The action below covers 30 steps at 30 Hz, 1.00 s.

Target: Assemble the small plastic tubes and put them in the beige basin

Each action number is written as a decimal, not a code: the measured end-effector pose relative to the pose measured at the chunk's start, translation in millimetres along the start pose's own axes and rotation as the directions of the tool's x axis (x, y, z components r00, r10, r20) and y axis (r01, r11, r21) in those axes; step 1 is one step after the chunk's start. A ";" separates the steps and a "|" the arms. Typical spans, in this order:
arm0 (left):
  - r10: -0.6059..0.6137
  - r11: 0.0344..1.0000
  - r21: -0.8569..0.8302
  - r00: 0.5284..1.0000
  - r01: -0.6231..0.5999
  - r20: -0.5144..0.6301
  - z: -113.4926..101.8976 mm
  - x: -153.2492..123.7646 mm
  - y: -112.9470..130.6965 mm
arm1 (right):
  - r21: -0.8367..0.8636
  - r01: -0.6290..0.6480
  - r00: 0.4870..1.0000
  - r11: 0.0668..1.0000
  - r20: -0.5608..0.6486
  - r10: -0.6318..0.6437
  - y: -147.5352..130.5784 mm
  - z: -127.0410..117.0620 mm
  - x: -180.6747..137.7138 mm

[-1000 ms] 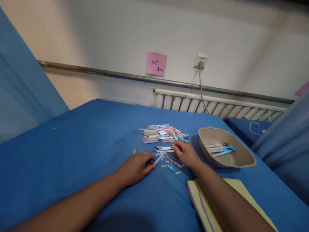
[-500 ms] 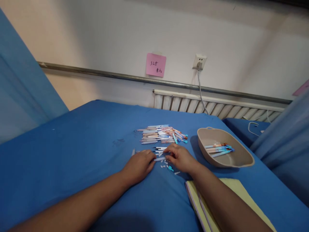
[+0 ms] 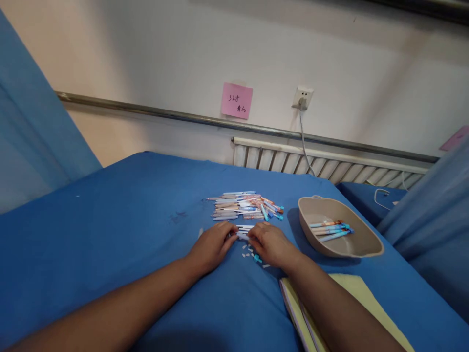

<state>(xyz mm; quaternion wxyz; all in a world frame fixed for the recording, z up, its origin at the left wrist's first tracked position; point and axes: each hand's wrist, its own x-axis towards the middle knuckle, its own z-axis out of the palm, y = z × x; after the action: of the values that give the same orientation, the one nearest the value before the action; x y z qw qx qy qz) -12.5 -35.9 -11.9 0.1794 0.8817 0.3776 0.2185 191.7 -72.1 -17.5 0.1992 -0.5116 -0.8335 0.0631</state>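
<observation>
Far left there's just a blue curtain (image 3: 32, 122) hanging past the left edge of the counter (image 3: 110, 234), which has a blue cloth over it.

The left hand (image 3: 210, 247) lies palm-down around the middle of the counter, a bit toward the near edge. Its fingers (image 3: 229, 231) are curled in and pinched on the left end of a white pen barrel (image 3: 242, 236). The barrel lies flat on the cloth between the two hands. The right hand (image 3: 273, 244) comes in from the other side, and its fingers (image 3: 254, 234) are closed on the right end of the same barrel. So both hands are gripping it, and the fingertips nearly meet over it.

Just in front of the hands, toward the near edge, there's a scatter of small loose pen bits (image 3: 252, 255), white ones plus a light blue one. A couple of thin refills (image 3: 246, 227) lie right behind the barrel. Further back toward the far edge is the pile of pens (image 3: 245, 205), mostly lying sideways, in white, blue and orange.

To the right of the pile, near the right edge of the counter, sits a beige bowl (image 3: 318, 208) with a handful of blue pens (image 3: 330, 229) lying in it. A yellow notebook (image 3: 351, 293) lies at the near right corner, partly under the right forearm.

On the wall behind there's a pink sticky note (image 3: 236, 100), then a socket (image 3: 302, 98) with a cord plugged in, and a radiator (image 3: 330, 166) below.
</observation>
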 end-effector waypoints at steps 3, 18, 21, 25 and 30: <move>-0.065 0.991 -0.120 0.997 0.060 -0.039 0.0 0.6 -2.8 | 0.026 -0.042 0.996 0.999 -0.081 0.043 2.0 1.4 0.8; -0.295 0.670 -0.719 0.955 0.186 -0.028 -2.1 8.5 -0.3 | 0.287 0.037 0.971 0.957 -0.235 0.033 -10.6 -0.6 1.8; -0.390 0.556 -0.808 0.920 0.194 -0.047 -12.4 9.6 -5.6 | 0.250 -0.074 0.966 0.965 -0.223 0.132 8.0 -2.9 1.3; -0.409 0.483 -0.859 0.911 0.168 -0.052 -17.6 8.1 -12.2 | 0.130 -0.170 0.979 0.977 -0.094 0.183 27.1 -3.6 -0.1; -0.385 0.532 -0.818 0.923 0.218 -0.004 -12.7 3.7 -11.6 | 0.077 -0.198 0.980 0.977 -0.009 0.200 28.7 -1.4 -0.5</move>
<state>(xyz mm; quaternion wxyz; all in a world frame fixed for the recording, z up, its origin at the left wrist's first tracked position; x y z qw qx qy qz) -23.6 -23.7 -5.9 0.5573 0.6008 0.3995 0.4110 216.2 -59.2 -25.1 0.2179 -0.5850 -0.7734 0.1099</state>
